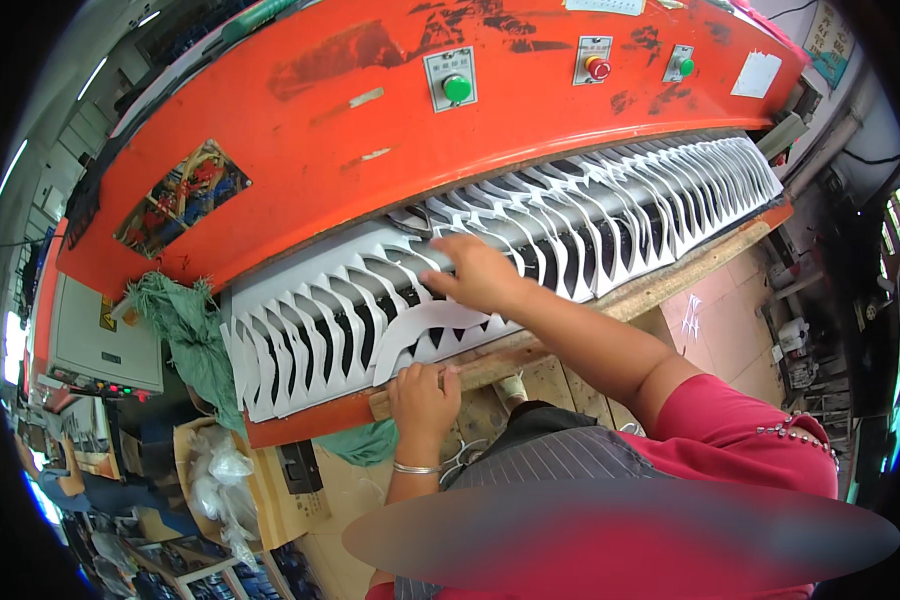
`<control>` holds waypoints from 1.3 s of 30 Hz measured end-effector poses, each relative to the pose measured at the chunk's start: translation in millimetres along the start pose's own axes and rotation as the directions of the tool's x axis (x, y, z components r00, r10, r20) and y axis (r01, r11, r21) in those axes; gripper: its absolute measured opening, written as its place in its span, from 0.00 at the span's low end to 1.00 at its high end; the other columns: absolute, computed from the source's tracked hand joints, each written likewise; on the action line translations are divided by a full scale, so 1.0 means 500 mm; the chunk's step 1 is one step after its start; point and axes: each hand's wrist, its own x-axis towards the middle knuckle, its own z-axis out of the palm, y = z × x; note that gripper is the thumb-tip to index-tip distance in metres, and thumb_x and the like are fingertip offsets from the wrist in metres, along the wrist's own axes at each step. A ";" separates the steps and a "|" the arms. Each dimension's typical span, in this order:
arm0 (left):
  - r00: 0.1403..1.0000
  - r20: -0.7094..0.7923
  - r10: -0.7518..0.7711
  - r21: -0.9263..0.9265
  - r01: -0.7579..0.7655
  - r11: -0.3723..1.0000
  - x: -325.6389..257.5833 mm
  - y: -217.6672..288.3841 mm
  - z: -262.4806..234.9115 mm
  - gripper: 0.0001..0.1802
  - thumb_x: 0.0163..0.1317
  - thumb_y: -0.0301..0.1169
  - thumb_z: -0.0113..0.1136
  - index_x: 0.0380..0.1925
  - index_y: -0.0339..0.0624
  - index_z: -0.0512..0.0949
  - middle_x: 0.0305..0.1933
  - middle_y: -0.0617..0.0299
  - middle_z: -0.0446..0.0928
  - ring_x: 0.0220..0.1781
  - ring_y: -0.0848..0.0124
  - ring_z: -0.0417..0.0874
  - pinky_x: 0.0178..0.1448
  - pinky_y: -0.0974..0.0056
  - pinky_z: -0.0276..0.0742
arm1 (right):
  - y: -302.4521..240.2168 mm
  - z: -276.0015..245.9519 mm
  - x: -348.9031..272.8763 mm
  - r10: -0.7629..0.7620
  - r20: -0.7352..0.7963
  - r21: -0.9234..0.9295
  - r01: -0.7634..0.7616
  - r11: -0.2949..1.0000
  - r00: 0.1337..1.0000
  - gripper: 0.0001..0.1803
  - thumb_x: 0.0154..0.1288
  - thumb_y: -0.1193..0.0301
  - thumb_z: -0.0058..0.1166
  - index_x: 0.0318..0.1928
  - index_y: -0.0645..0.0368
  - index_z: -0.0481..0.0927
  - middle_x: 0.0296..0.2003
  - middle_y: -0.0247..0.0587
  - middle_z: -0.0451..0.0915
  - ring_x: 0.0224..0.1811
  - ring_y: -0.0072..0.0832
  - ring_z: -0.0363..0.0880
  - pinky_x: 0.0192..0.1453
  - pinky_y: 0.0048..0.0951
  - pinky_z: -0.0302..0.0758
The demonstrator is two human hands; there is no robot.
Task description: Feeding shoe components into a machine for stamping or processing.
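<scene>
A long white sheet (295, 365), cut through in rows of wavy curved shapes, lies on the bed of a red machine in front of me. My right hand (480, 277) reaches over its middle, thumb and fingers apart, with nothing visible between them. Below that hand, a loose curved white piece (415, 325) lies across the cut-outs. My left hand (423, 402) is at the near edge of the bed, its fingers curled close to the lower end of the loose piece. What those fingers grip, if anything, is hidden.
The red machine's front panel (370, 110) rises behind the sheet, with green buttons (457, 89) and a red knob (597, 68). A wooden strip (670, 280) runs along the near edge. Green cloth (185, 330) hangs at the left, above a cardboard box (270, 490) holding clear plastic bags.
</scene>
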 end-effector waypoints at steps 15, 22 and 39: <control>0.911 0.241 -0.335 -0.525 0.412 0.744 0.018 -0.140 -0.183 0.14 0.65 0.33 0.56 0.43 0.34 0.79 0.39 0.57 0.81 0.42 0.74 0.79 0.48 0.69 0.74 | -0.079 0.092 0.011 0.066 0.155 -0.109 -0.049 0.993 0.986 0.28 0.50 0.55 0.60 0.45 0.65 0.76 0.40 0.52 0.76 0.39 0.48 0.79 0.44 0.43 0.77; 0.945 0.088 -0.314 -0.610 0.301 0.733 0.273 -0.261 -0.010 0.29 0.61 0.36 0.57 0.61 0.38 0.66 0.55 0.51 0.76 0.59 0.63 0.74 0.67 0.60 0.58 | -0.052 0.184 -0.026 -0.024 -0.006 -0.071 0.023 0.997 1.000 0.32 0.51 0.60 0.64 0.53 0.65 0.72 0.43 0.52 0.77 0.43 0.46 0.76 0.49 0.41 0.73; 0.943 0.292 -0.160 -0.389 0.270 0.881 0.334 -0.266 0.001 0.33 0.61 0.35 0.50 0.67 0.49 0.58 0.68 0.60 0.63 0.69 0.62 0.62 0.72 0.43 0.23 | 0.010 0.176 -0.002 -0.139 -0.074 0.031 0.142 0.989 0.987 0.28 0.47 0.67 0.64 0.48 0.70 0.74 0.43 0.52 0.78 0.45 0.41 0.77 0.54 0.36 0.70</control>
